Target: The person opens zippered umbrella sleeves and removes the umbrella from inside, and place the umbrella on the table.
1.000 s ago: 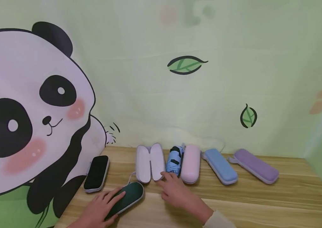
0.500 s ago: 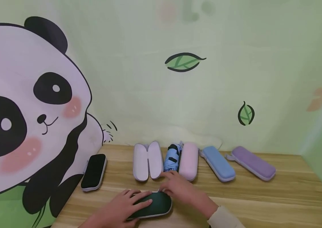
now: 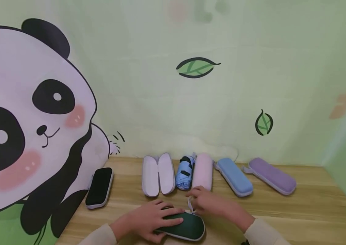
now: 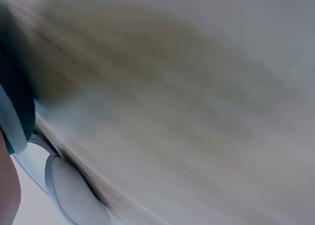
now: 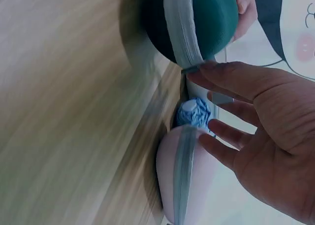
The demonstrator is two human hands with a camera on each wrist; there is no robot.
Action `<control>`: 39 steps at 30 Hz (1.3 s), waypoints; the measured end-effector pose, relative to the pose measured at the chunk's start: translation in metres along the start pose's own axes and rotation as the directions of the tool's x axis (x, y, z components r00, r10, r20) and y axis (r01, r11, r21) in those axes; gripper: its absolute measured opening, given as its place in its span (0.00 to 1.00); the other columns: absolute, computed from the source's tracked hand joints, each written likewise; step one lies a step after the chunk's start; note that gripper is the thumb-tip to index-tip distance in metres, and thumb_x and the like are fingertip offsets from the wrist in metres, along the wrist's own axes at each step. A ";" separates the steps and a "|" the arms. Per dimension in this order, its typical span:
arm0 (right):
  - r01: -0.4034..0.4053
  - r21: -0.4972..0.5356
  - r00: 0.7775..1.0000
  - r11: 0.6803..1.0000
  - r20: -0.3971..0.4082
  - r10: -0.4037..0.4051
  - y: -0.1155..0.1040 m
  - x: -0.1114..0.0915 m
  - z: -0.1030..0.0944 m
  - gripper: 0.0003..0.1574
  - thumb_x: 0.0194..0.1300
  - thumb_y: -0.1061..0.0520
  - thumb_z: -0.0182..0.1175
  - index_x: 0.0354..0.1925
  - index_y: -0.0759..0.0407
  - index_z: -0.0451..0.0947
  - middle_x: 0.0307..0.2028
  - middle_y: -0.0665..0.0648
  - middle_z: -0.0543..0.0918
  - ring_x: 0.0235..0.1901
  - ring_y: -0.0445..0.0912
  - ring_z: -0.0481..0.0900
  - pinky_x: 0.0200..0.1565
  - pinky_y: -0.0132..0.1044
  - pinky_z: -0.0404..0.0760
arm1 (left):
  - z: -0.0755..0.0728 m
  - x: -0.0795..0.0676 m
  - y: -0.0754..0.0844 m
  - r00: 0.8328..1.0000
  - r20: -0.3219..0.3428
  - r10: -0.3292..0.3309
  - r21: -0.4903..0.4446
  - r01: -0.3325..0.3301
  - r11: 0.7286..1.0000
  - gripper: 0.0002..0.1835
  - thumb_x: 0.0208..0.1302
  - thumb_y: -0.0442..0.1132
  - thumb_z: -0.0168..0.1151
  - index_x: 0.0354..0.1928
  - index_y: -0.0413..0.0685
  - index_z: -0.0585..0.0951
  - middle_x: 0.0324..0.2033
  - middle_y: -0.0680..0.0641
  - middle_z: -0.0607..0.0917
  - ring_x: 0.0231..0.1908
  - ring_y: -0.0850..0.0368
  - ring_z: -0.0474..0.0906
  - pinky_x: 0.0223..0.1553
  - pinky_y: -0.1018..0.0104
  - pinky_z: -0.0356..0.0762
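Note:
A dark green zippered glasses case point(image 3: 191, 226) lies near the front of the table, its lid down. My left hand point(image 3: 150, 219) holds it from the left, fingers across the top and thumb along the near side. At its far right edge, my right hand point(image 3: 206, 202) pinches the zipper pull point(image 5: 192, 68) between thumb and index finger; the other fingers are spread in the right wrist view. A pale strap loop point(image 3: 190, 205) stands up beside these fingers. Behind are an open white-lined case point(image 3: 150, 177) and a folded blue umbrella point(image 3: 184, 173).
Right of the umbrella, a pink case point(image 3: 202, 170), a blue case point(image 3: 235, 177) and a purple case point(image 3: 271, 176) lie along the back. A black case point(image 3: 100, 187) lies near the left edge of the wooden table point(image 3: 283, 217). A panda-print cloth point(image 3: 148, 102) hangs behind.
The green case has moved right with my left hand and turned, its right end now toward me. My right hand has gone from beside the open case to the green case's zipper pull.

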State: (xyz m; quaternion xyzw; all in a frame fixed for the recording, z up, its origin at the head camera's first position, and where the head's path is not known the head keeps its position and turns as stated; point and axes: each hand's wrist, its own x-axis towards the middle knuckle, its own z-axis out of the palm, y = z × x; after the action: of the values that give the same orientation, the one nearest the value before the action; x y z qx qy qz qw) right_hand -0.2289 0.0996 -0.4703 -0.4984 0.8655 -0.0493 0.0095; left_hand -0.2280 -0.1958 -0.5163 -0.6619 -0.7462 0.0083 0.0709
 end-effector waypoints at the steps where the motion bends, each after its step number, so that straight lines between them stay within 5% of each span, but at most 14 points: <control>1: 0.000 0.029 1.000 1.000 0.016 0.000 0.000 -0.003 0.000 0.04 0.62 0.59 0.71 0.37 0.52 0.90 0.60 0.58 0.80 0.61 0.52 0.74 0.63 0.45 0.72 | 0.001 0.002 -0.002 1.000 0.004 0.018 0.006 -0.018 1.000 0.43 0.71 0.57 0.56 0.82 0.61 0.51 0.79 0.51 0.56 0.64 0.54 0.69 0.62 0.58 0.71; 4: -0.005 0.093 0.998 0.996 0.062 0.000 -0.001 -0.007 0.005 0.04 0.64 0.60 0.70 0.36 0.51 0.91 0.59 0.57 0.81 0.60 0.49 0.75 0.62 0.41 0.72 | 0.004 0.004 -0.007 0.998 0.028 0.064 0.029 -0.065 0.997 0.43 0.71 0.58 0.55 0.82 0.60 0.50 0.79 0.51 0.57 0.63 0.54 0.69 0.61 0.61 0.70; 8: -0.018 0.139 0.999 0.990 0.028 0.014 -0.004 -0.007 0.014 0.04 0.65 0.61 0.69 0.36 0.54 0.90 0.55 0.57 0.82 0.56 0.47 0.78 0.60 0.37 0.75 | 0.006 0.001 -0.018 0.996 0.021 0.081 0.027 -0.082 0.996 0.45 0.67 0.58 0.59 0.81 0.60 0.53 0.77 0.51 0.61 0.61 0.53 0.71 0.60 0.58 0.71; 15: -0.007 -0.011 0.990 1.000 -0.138 0.005 -0.004 -0.008 0.026 0.04 0.65 0.63 0.65 0.38 0.64 0.85 0.46 0.57 0.82 0.46 0.46 0.81 0.51 0.32 0.78 | 0.011 0.002 -0.041 0.996 0.027 0.084 -0.007 -0.084 0.996 0.44 0.66 0.57 0.57 0.81 0.62 0.54 0.75 0.50 0.64 0.62 0.53 0.71 0.62 0.55 0.71; 20: -0.065 -0.024 0.994 0.998 -0.090 0.063 -0.006 -0.018 0.024 0.08 0.67 0.62 0.64 0.44 0.64 0.84 0.47 0.55 0.81 0.46 0.43 0.80 0.50 0.30 0.79 | 0.011 0.001 -0.041 0.997 0.002 0.072 -0.015 -0.072 0.997 0.43 0.66 0.57 0.56 0.81 0.61 0.54 0.74 0.49 0.66 0.57 0.55 0.73 0.56 0.63 0.74; 26: -0.181 -0.050 0.977 0.982 -0.119 0.174 -0.009 -0.037 0.014 0.08 0.63 0.61 0.65 0.40 0.65 0.84 0.51 0.57 0.78 0.45 0.46 0.79 0.47 0.36 0.81 | 0.004 0.005 -0.025 0.994 -0.031 -0.104 -0.003 0.104 0.995 0.43 0.67 0.58 0.57 0.81 0.62 0.54 0.73 0.49 0.67 0.57 0.54 0.75 0.52 0.65 0.77; 31: -0.277 -0.075 0.958 0.958 -0.102 0.269 -0.016 -0.050 0.020 0.14 0.68 0.58 0.59 0.47 0.68 0.82 0.62 0.63 0.72 0.55 0.55 0.76 0.56 0.46 0.80 | 0.004 0.013 -0.004 0.967 0.021 -0.255 -0.127 0.256 0.958 0.41 0.71 0.59 0.54 0.81 0.70 0.50 0.73 0.51 0.66 0.58 0.55 0.75 0.46 0.65 0.76; 39: -0.330 -0.043 0.937 0.943 -0.139 0.321 -0.014 -0.058 0.030 0.09 0.70 0.56 0.59 0.38 0.61 0.81 0.65 0.66 0.71 0.61 0.60 0.71 0.60 0.53 0.75 | 0.005 0.024 0.007 0.918 0.039 -0.395 -0.228 0.393 0.891 0.40 0.70 0.59 0.56 0.80 0.75 0.53 0.70 0.52 0.70 0.50 0.59 0.78 0.40 0.65 0.77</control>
State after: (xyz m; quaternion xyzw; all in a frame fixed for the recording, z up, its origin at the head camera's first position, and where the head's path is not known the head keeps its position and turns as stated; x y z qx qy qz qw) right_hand -0.1856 0.1408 -0.5007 -0.3440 0.9360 -0.0508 -0.0552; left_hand -0.2244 -0.1710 -0.5199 -0.5006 -0.8604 -0.0958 -0.0030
